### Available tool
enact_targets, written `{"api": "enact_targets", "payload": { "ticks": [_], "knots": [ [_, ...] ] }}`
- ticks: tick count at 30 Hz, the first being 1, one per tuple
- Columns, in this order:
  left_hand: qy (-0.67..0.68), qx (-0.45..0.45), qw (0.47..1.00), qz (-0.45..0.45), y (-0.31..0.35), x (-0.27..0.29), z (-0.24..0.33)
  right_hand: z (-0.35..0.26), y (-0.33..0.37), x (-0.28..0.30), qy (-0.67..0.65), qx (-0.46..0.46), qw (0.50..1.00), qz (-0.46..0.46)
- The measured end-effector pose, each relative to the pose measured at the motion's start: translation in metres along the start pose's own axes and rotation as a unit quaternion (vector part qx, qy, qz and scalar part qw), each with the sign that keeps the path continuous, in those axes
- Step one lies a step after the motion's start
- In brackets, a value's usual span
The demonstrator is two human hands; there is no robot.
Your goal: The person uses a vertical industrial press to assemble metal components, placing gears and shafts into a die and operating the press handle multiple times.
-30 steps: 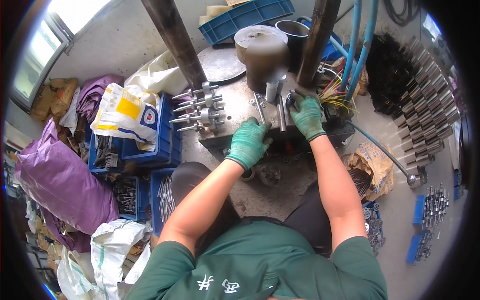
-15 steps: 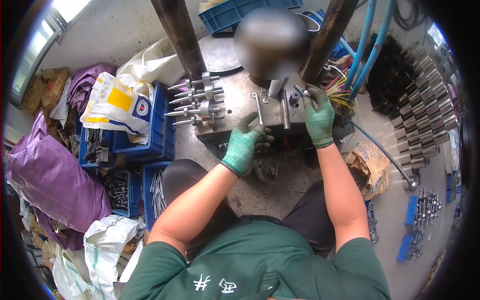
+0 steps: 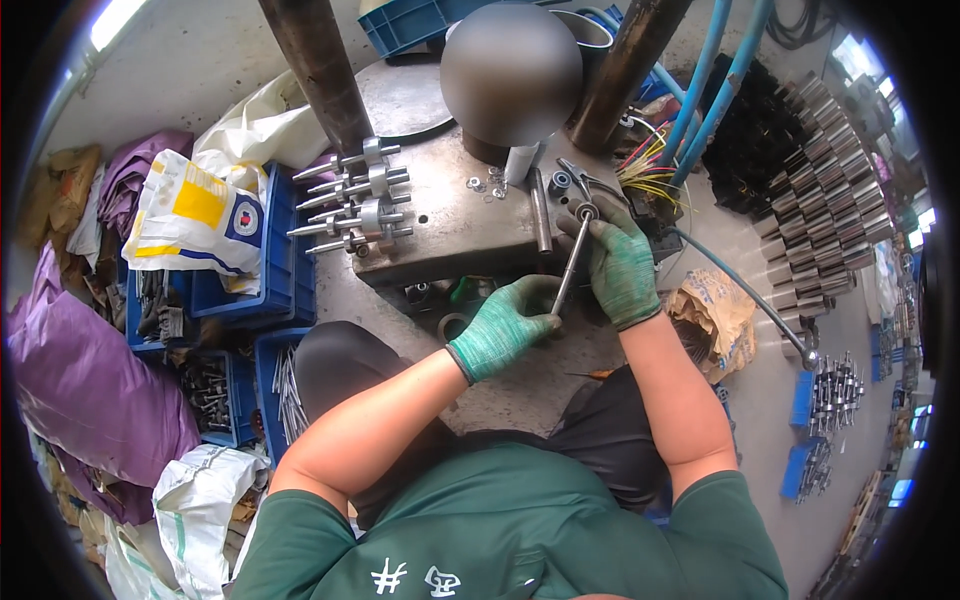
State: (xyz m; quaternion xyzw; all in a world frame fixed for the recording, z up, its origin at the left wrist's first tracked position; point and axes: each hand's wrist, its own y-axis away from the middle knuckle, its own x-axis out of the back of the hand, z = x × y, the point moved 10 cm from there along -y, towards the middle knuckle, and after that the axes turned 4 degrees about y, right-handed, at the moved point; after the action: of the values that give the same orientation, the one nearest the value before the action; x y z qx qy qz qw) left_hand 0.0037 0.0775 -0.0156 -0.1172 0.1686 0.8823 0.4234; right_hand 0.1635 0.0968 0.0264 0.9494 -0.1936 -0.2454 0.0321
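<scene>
A slim metal shaft [image 3: 572,268] with a round ring-shaped collar [image 3: 587,211] at its upper end is held aslant in front of the steel block. Closed around its lower end are the fingers of my green-gloved left hand [image 3: 503,328]. My right hand [image 3: 622,268], in a matching glove, grips the shaft just below the collar. Beyond its fingertips are grey pliers [image 3: 585,175]; whether the right hand also touches them I cannot tell. A small cylindrical bushing [image 3: 560,182] stands beside the pliers. To its left a thick metal rod [image 3: 541,215] lies on the block.
Several shafts with thick collars [image 3: 370,205] lie along the left of the steel block [image 3: 460,235]. Small rings [image 3: 490,184] are scattered on it. Two dark columns [image 3: 325,85] rise behind. Blue crates [image 3: 285,260] and sacks crowd the left; stacked metal cylinders [image 3: 825,200] stand right.
The shaft that lay on the block is now lifted and held between both hands. My right hand has come down and inward; my left has lowered. The whole view has shifted slightly.
</scene>
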Motion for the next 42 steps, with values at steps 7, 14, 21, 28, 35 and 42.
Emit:
{"api": "enact_targets", "payload": {
  "ticks": [7,14,21,28,35,42],
  "knots": [
    [0.0,0.02,1.0,0.001,-0.001,-0.002,-0.002,-0.014,0.0,0.006,0.107,0.104,0.987,-0.059],
    [-0.017,0.016,1.0,-0.002,0.002,-0.003,0.0,0.011,0.015,-0.003,0.023,-0.082,0.995,-0.059],
    [-0.073,-0.033,0.997,0.006,-0.003,0.002,-0.003,-0.006,0.027,-0.017,0.118,-0.006,0.99,-0.073],
    [-0.015,0.011,1.0,0.022,0.001,0.001,-0.016,0.01,0.038,-0.02,0.053,-0.031,0.996,-0.068],
    [-0.045,-0.036,0.995,0.076,-0.001,0.013,-0.006,0.015,0.037,-0.015,0.246,0.061,0.964,-0.082],
    [-0.174,-0.075,0.981,0.038,-0.021,0.002,-0.02,-0.01,0.043,0.022,0.181,-0.01,0.979,-0.098]
  ]
}}
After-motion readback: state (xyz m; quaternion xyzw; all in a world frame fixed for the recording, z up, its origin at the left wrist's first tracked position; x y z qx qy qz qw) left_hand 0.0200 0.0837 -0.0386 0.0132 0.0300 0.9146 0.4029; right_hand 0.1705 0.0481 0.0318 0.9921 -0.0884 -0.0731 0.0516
